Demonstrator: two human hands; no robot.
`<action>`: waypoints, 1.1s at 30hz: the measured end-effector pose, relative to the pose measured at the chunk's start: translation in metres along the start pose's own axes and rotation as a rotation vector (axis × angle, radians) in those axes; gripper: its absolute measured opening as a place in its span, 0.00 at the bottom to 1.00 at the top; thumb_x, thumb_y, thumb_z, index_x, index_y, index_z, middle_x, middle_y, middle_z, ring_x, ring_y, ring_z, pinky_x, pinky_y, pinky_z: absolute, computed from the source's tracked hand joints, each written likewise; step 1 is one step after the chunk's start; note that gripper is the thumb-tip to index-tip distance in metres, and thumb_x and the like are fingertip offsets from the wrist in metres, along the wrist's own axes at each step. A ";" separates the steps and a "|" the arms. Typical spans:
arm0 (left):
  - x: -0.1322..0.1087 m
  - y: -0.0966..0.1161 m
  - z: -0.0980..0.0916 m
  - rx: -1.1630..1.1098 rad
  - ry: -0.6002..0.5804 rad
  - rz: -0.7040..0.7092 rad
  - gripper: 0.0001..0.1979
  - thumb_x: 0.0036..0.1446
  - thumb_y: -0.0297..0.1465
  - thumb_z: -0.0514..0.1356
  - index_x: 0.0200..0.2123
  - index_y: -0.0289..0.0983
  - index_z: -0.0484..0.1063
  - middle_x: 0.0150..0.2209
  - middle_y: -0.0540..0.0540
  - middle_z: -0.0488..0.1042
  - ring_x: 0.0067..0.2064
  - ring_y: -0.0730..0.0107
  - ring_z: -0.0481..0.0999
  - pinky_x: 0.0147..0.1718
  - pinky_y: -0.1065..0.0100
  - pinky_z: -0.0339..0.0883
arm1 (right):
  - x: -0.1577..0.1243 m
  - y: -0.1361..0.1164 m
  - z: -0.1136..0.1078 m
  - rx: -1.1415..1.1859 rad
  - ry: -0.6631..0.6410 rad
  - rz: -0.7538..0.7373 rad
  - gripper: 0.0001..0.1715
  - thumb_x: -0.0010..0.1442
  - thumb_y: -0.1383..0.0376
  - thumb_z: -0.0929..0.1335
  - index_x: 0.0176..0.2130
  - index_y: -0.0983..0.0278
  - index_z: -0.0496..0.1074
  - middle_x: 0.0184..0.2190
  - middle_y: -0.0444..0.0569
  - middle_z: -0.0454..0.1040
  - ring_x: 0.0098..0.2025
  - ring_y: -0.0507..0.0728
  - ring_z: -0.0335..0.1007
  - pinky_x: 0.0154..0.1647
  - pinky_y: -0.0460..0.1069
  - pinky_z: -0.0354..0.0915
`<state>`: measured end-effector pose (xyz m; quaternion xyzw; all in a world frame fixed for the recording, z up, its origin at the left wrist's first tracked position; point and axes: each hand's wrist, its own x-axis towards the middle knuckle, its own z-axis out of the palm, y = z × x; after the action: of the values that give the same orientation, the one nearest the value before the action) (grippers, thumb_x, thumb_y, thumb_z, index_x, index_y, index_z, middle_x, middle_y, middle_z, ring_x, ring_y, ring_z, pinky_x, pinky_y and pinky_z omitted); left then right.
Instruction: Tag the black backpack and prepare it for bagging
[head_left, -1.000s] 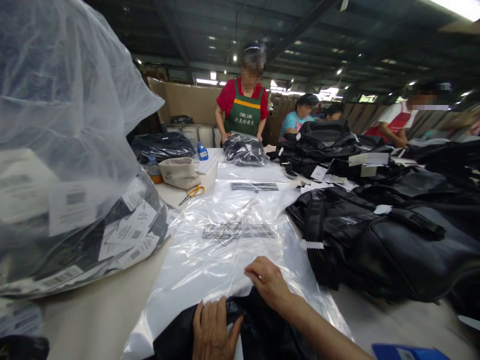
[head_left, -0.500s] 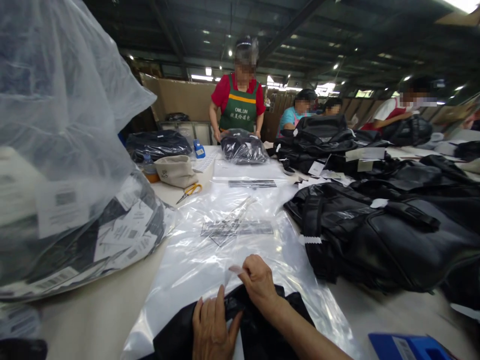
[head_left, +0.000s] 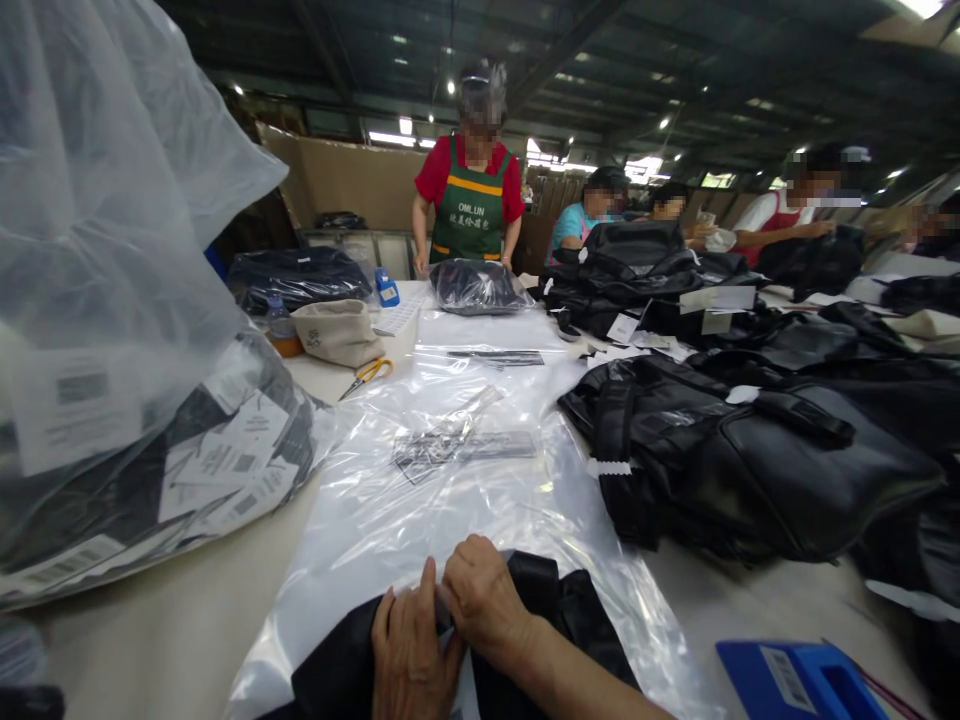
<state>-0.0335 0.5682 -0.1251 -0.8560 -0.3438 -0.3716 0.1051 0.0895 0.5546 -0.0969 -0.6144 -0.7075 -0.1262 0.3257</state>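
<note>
The sack [head_left: 90, 260] bulged big at nine o'clock, labels [head_left: 225, 440] showing through, and round at three lay the heap [head_left: 810, 460] of black bags, unwrapped as far as showed! Up the middle ran the plastic [head_left: 352, 560], and at six, right on top of it, sat the bag [head_left: 341, 655], its upper side bare: early work there, by the look of it. At twelve, the wrapped bag [head_left: 478, 287] seemed nearly done. Down to the hands: the left hand [head_left: 416, 645] pressed the bag, fingers straight and narrow-set; the right hand [head_left: 487, 605] met it, fingers curled tight, and what they held, I couldn't tell.
</note>
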 end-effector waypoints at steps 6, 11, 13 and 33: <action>-0.003 -0.002 0.000 0.004 0.005 0.018 0.17 0.63 0.35 0.45 0.39 0.26 0.65 0.34 0.40 0.70 0.39 0.61 0.70 0.48 0.53 0.59 | -0.004 0.005 -0.032 0.097 -0.238 -0.028 0.06 0.59 0.65 0.62 0.31 0.63 0.65 0.27 0.47 0.68 0.32 0.55 0.61 0.35 0.51 0.60; 0.001 0.002 -0.002 0.038 -0.008 -0.024 0.16 0.63 0.36 0.47 0.38 0.28 0.65 0.34 0.41 0.70 0.39 0.62 0.69 0.48 0.53 0.59 | -0.026 0.069 -0.065 0.021 -0.121 0.104 0.28 0.53 0.79 0.56 0.52 0.64 0.62 0.47 0.54 0.68 0.50 0.58 0.61 0.49 0.56 0.60; 0.002 0.003 -0.002 0.042 0.000 -0.026 0.18 0.63 0.37 0.47 0.38 0.27 0.66 0.33 0.41 0.69 0.39 0.61 0.69 0.48 0.53 0.59 | -0.034 0.097 -0.065 -0.133 -0.149 0.137 0.33 0.49 0.81 0.58 0.53 0.63 0.63 0.51 0.56 0.66 0.53 0.61 0.59 0.50 0.58 0.60; 0.002 0.007 -0.003 0.033 0.045 -0.075 0.15 0.62 0.36 0.49 0.39 0.28 0.65 0.34 0.42 0.69 0.41 0.61 0.69 0.46 0.56 0.63 | -0.001 0.113 -0.058 0.022 -0.078 0.078 0.11 0.61 0.67 0.61 0.26 0.63 0.63 0.23 0.46 0.64 0.30 0.54 0.60 0.32 0.50 0.60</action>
<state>-0.0293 0.5627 -0.1207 -0.8321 -0.3793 -0.3887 0.1127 0.2143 0.5447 -0.0785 -0.6422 -0.6965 -0.0816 0.3095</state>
